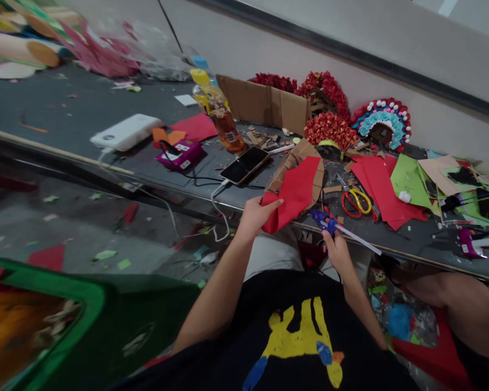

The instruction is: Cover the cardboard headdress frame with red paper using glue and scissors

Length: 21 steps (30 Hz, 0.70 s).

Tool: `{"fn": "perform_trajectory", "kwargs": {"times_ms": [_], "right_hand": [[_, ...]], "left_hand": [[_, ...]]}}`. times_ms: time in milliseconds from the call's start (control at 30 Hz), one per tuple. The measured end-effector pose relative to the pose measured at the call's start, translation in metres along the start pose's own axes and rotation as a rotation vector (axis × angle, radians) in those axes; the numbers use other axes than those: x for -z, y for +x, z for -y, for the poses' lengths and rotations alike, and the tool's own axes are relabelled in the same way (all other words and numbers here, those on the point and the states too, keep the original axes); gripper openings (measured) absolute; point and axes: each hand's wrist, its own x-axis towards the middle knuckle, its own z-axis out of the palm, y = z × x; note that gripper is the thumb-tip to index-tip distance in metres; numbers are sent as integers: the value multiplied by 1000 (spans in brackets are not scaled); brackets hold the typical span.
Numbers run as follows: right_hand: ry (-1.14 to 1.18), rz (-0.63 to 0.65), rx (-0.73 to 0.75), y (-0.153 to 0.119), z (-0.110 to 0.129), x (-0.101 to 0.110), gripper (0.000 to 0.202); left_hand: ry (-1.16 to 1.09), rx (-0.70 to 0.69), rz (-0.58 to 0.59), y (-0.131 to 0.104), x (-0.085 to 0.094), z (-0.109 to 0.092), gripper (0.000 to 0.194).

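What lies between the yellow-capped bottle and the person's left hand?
A phone lies on the bench between the bottle and the left hand, which holds red paper. The head view shows this.

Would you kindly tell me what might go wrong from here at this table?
The right hand holds a hot-glue gun close to the red sheet; if hot, its nozzle might burn the left hand gripping that sheet.
The smartphone has a white cable hanging past the table's front edge near the left hand, so it could snag.
A bump might tip the yellow-capped bottle onto the smartphone.
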Motion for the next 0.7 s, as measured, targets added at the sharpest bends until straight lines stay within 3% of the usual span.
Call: {"fn": "perform_trajectory", "kwargs": {"times_ms": [267,400,533,700], "right_hand": [[-16,-23,0,1,3,1,36],[87,-124,-26,1,5,11,39],[-3,-324,4,9,12,54,47],[-589,-610,20,40,7,135,54]], "left_hand": [[-14,-20,6,-1,0,2,36],[10,-33,-1,-3,1,-1,43],[-63,-45,9,-6,0,-4,50],[30,-140,-11,-13,5,-8,45]]}}
